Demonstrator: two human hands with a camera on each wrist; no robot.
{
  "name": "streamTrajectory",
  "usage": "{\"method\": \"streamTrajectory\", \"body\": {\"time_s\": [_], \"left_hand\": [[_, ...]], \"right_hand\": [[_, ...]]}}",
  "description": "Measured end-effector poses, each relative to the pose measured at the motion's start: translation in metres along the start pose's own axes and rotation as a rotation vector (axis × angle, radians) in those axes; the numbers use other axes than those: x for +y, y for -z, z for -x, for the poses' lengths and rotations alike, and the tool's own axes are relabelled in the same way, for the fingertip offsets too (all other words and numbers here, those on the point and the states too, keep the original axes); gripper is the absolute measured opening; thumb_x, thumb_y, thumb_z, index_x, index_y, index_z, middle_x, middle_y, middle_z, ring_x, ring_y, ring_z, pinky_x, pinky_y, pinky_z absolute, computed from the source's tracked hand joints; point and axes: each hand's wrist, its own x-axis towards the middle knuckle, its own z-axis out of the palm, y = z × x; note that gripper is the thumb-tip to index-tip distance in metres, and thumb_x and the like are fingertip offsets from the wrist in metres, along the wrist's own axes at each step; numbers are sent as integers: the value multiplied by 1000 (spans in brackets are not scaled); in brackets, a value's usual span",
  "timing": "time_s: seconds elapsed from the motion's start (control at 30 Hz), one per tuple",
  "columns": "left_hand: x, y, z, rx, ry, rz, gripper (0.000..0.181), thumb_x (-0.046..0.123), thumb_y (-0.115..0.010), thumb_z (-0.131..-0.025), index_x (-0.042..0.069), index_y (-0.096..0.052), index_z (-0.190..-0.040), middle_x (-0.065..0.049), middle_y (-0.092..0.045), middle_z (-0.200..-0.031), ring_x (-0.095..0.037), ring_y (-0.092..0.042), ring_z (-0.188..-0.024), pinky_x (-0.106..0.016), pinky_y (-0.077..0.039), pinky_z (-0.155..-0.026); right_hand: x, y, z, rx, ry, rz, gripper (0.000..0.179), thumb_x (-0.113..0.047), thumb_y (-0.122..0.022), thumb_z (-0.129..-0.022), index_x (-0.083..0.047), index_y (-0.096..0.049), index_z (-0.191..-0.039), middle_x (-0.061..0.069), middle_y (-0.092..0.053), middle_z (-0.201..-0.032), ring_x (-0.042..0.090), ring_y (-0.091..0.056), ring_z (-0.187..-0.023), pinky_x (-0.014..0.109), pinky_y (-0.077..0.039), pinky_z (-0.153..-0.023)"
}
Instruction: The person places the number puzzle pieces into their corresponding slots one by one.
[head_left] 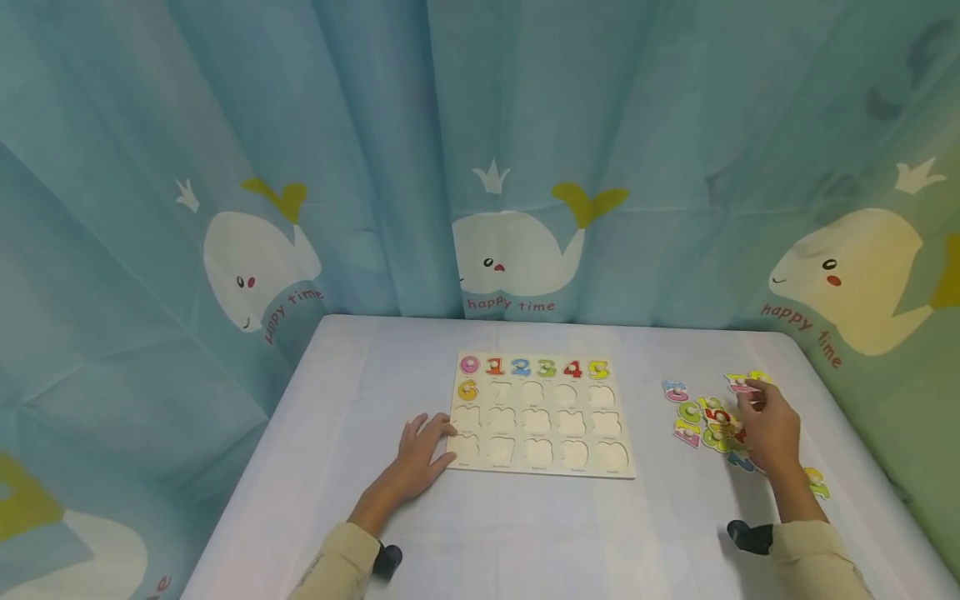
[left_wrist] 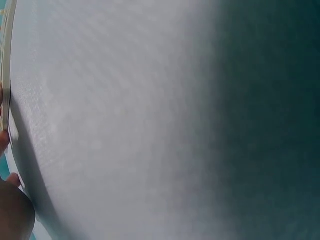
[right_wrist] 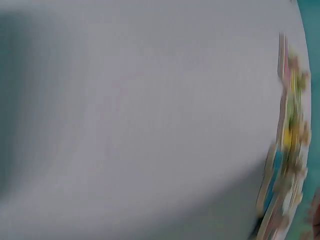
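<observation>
My left hand (head_left: pixel 423 450) rests at the left edge of a wooden number puzzle board (head_left: pixel 517 425), fingers spread and fingertips touching its lower left side. Colored numbers 0 to 5 fill the board's top row, and an orange 6 (head_left: pixel 467 390) sits at the start of the second; the other recesses are bare. Over a loose heap of number pieces (head_left: pixel 688 412) on the right is my right hand (head_left: pixel 772 425). Its thumb and index finger stand apart beside a pink and yellow piece (head_left: pixel 737 382); whether they touch it is unclear. The right wrist view shows the pieces (right_wrist: pixel 287 135) blurred.
A white tabletop (head_left: pixel 525 533) lies under everything, with a blue whale-print curtain (head_left: pixel 390 167) behind its far edge. One yellow-green piece (head_left: pixel 817 482) lies to the right of my right forearm. A red 5 (head_left: pixel 717 417) lies among the heaped pieces.
</observation>
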Motion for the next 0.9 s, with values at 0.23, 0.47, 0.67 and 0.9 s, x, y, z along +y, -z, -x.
{"method": "streamTrajectory", "body": {"time_s": [0.23, 0.47, 0.67, 0.9], "left_hand": [[-1, -2, -1, -9, -7, -12, 28, 18, -62, -90, 9, -54, -115, -15, -44, -136, -45, -25, -131, -65, -10, -104], [-1, -1, -1, 5, -17, -6, 27, 16, -63, -89, 8, -54, -114, -15, -44, -135, -45, -26, -130, -66, -10, -103], [-1, -1, -1, -5, -12, -12, 28, 17, -62, -90, 8, -53, -115, -14, -44, -135, -45, -25, -130, -66, -9, -103], [0, 0, 1, 2, -8, -9, 28, 17, -62, -90, 8, -53, -115, -15, -43, -136, -45, -25, -131, -66, -9, -104]], "right_hand": [[37, 25, 5, -60, -126, 66, 45, -16, -46, -96, 11, -42, -131, 31, -50, -114, 44, -47, -101, 51, -42, -76], [59, 23, 15, -55, -185, 126, 42, -17, -48, -95, 14, -47, -123, 35, -49, -114, 49, -39, -103, 60, -32, -84], [64, 23, 16, -36, -157, 111, 41, -14, -47, -96, 14, -46, -126, 35, -50, -114, 49, -42, -104, 61, -32, -87], [65, 21, 14, -100, -63, 100, 43, -13, -46, -96, 12, -42, -132, 32, -49, -118, 44, -47, -101, 46, -42, -71]]}}
